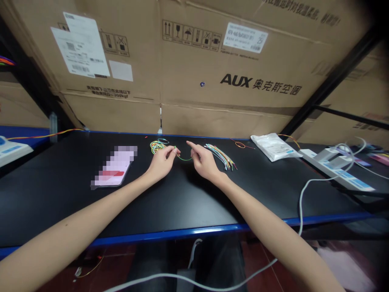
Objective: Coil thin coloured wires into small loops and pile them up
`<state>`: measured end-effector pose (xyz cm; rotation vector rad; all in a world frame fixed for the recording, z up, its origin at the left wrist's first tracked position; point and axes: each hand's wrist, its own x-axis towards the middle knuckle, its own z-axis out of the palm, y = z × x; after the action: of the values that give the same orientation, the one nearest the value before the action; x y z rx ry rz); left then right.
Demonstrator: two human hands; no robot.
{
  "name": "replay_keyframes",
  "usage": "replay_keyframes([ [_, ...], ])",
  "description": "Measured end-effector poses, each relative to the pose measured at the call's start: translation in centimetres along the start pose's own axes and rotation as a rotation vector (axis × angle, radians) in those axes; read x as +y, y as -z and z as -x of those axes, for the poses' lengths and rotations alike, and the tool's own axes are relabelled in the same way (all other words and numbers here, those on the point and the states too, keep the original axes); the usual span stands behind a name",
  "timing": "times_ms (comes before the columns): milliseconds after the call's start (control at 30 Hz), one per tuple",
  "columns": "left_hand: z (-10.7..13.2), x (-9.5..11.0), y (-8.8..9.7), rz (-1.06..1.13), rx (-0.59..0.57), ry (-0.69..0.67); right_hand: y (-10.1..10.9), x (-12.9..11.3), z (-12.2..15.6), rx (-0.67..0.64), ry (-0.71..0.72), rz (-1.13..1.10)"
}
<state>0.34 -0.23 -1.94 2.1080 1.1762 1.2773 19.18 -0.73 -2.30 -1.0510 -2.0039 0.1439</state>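
As a thin green wire (183,159) sags in a shallow arc between them, the left grip (162,161) pinches one end closed while the right grip (203,161) meets the other end, its forefinger extended; whether it is clenched on the wire cannot be told. Just right of the right grip, a loose bundle of multicoloured wires (220,156) lies on the black counter (182,202). Just beyond the left grip sits a small coil of thin coloured wires (157,147). A slackened pinch could drop the wire onto the dark surface, and a careless sideways sweep of either wrist could snag the neighbouring wires, tangling them with the piece in hand.
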Motion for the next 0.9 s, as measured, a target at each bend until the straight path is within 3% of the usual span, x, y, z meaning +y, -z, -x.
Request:
replay_keyframes([
  [167,0.57,-0.09,0.03,-0.46,0.063,-0.264,0.16,0.34,-0.04,-0.025,0.008,0.083],
  [333,0.71,-0.18,0.13,-0.632,0.049,-0.333,-0.13,-0.11,0.14,0.013,-0.047,0.106],
  [467,0.65,-0.24,0.12,-0.665,0.024,-0.343,-0.16,-0.43,0.13,0.066,-0.094,0.129],
  [733,1.01,0.16,-0.43,-0.646,0.057,-0.354,-0.48,-0.57,0.2,-0.026,-0.009,0.226],
  [900,1.01,-0.02,-0.41,-0.636,0.012,-0.356,-0.52,-0.62,0.11,0.041,-0.014,0.182],
])
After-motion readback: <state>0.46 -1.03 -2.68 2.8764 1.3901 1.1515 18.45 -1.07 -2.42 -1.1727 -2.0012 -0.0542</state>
